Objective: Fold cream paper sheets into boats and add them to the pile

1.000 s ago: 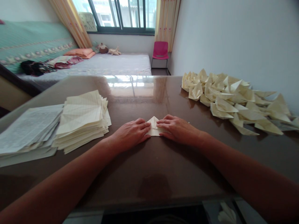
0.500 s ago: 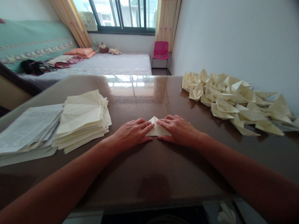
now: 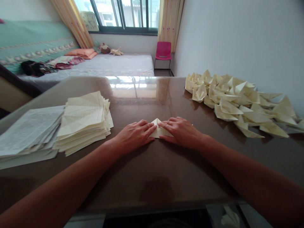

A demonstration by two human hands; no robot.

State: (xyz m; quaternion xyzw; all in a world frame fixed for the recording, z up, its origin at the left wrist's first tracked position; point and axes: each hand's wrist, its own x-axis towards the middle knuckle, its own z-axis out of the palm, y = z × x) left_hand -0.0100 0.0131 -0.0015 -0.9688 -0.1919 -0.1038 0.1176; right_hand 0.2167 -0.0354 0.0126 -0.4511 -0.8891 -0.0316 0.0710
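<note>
A small cream folded paper triangle (image 3: 157, 130) lies flat on the brown glossy table (image 3: 152, 177) at its middle. My left hand (image 3: 134, 135) rests on the triangle's left side with fingers stretched flat. My right hand (image 3: 181, 132) presses its right side, fingers flat as well. The fingertips of both hands almost meet over the fold. Most of the paper is hidden under my fingers; only its tip and middle show.
A stack of cream lined sheets (image 3: 83, 122) sits at the left, beside a stack of printed sheets (image 3: 26, 134). A heap of folded paper shapes (image 3: 237, 101) covers the table's right side. Behind are a bed (image 3: 99, 65), a pink chair (image 3: 163, 51) and a window.
My right hand has slid a little left over the paper, so less of the triangle's right part shows than half a second ago. My left hand has hardly moved.
</note>
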